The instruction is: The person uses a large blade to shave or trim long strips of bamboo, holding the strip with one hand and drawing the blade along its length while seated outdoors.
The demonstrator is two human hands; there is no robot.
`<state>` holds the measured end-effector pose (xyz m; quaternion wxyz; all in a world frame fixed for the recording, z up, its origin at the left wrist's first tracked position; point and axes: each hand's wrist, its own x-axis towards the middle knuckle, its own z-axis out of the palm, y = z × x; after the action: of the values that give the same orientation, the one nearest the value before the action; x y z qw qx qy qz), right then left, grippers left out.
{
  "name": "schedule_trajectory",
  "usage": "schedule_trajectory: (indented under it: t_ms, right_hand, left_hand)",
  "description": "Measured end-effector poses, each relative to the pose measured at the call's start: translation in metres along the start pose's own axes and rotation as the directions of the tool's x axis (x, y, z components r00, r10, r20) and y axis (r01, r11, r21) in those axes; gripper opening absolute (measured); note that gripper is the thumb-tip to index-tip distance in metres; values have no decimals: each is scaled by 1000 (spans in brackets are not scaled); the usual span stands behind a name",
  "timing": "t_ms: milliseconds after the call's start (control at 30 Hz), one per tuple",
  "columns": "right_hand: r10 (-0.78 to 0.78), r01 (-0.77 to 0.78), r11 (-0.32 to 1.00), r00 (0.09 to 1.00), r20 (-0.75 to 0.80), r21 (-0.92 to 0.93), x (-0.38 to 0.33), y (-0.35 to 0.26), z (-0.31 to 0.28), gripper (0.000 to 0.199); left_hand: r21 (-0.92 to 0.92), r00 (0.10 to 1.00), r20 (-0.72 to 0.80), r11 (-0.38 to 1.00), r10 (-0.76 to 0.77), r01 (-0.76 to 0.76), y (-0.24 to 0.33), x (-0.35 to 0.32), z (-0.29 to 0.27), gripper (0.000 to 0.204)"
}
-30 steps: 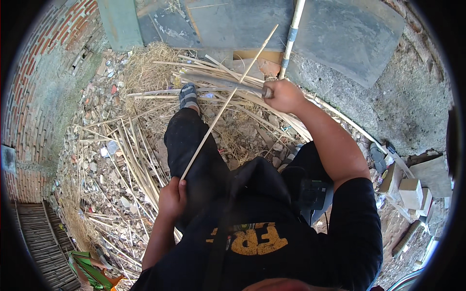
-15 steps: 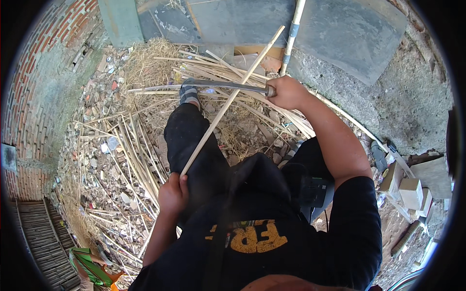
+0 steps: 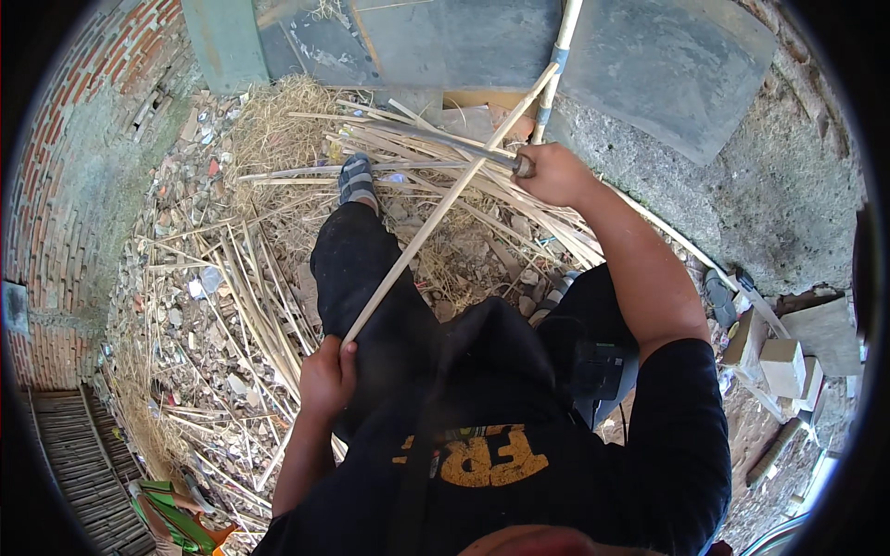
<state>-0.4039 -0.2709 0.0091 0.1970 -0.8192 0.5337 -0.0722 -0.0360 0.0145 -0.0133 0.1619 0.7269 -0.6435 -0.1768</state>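
Left hand [image 3: 324, 378] grips a pale strip [image 3: 417, 245]; right hand [image 3: 552, 174] a knife [image 3: 454, 141], possibly touching it.

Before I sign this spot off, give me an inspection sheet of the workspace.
Surface: uneven ground covered in stones and rubble.
Job's things: one long pale strip slants up and away to the right; a long knife crosses it in view, contact cannot be told.
Clutter: loose strips on the left, more ahead; dry straw; pale blocks at right.
Grips: left grip closed on the strip's near end; right grip closed on the knife's handle.
Cables: a thin dark cord by the person's right side.
Surroundings: brick wall at left, grey panels ahead.
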Motion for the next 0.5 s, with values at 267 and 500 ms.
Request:
schedule_trajectory:
  t_ms: [267, 500]
  right_hand:
    - [-153, 173, 982, 963, 222, -74, -11, -30, -2, 23]
    - [-97, 97, 995, 995, 12, 1, -1, -2, 3, 31]
  left_hand:
    - [-136, 997, 78, 991, 5, 5, -2, 5, -11, 35]
    - [-282, 973, 228, 958, 24, 42, -9, 17, -23, 42]
